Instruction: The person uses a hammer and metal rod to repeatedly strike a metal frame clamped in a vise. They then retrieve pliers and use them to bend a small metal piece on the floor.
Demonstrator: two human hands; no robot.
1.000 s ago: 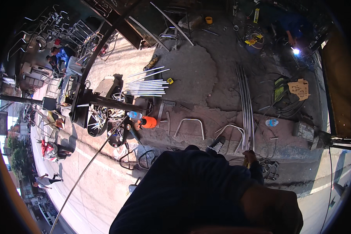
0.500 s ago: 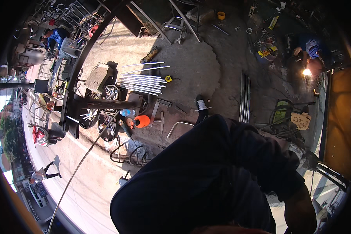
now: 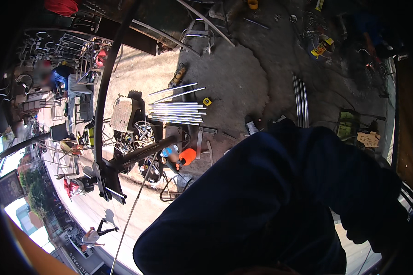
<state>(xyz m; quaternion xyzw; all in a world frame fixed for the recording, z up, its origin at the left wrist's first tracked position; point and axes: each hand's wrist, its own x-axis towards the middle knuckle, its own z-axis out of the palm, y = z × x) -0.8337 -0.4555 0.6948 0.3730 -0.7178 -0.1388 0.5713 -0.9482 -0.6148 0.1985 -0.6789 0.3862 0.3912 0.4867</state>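
Short pipes (image 3: pixel 178 108) laid loose on floor (image 3: pixel 236 87) in near-parallel row, two slanted; laying-out judged done. No joint or bend seen on them; any such work judged not done. Long pipes (image 3: pixel 302 103) laid side by side near shoes (image 3: pixel 251 127), lower ends hidden by dark clothing (image 3: pixel 234 206). Pipe metal smooth, shiny; concrete rough, cracked; metal square (image 3: pixel 200 143) flat, L-shaped. Left hand, right hand not seen; grip cannot be told.

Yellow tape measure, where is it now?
Head view, slightly above centre: the yellow tape measure is on the ground, just right of the short metal tubes' right ends.
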